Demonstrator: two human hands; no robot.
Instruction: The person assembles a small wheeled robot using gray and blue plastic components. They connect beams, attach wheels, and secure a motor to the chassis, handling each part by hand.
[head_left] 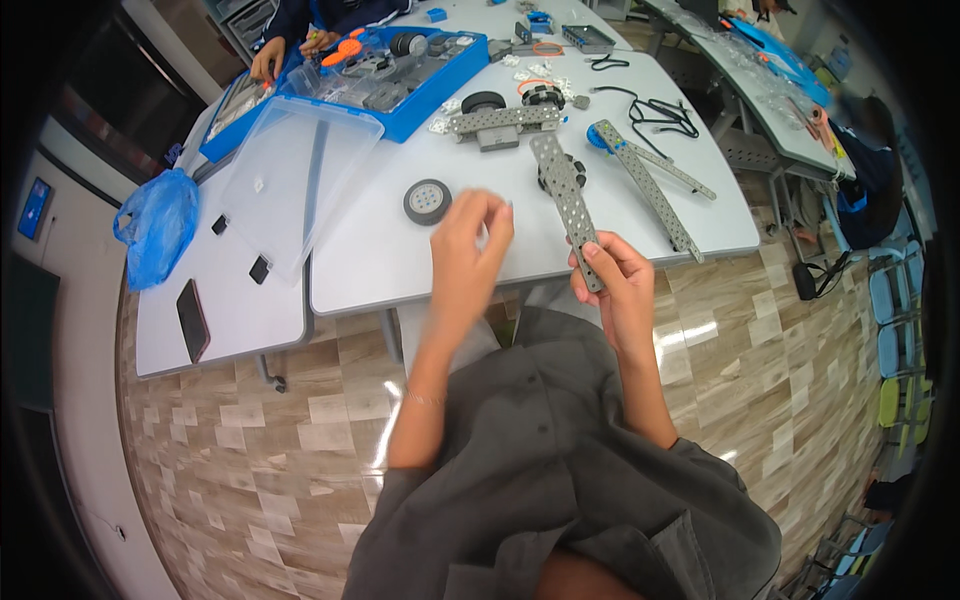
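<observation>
My right hand [622, 290] grips the near end of a grey perforated construction beam [566, 205], thumb on top. The beam slants up and away over the table edge, with a dark round part [577, 172] beside its middle. To its left, my left hand [468, 245] hovers over the table edge, slightly blurred, fingers curled and pinched; anything small between them is hidden. Just beyond it lies a black-tyred wheel [428, 201] with a grey hub. Farther off stands a grey beam assembly [505, 122] with dark wheels. To the right rests a hinged pair of grey beams [650, 185] with a blue part.
A blue parts bin [425, 115] holds grey and orange pieces; another person's hand [268, 60] is at its left. A clear plastic lid [290, 180], blue bag [160, 225] and phone [193, 320] lie left. Black cables [665, 115] lie at the right back.
</observation>
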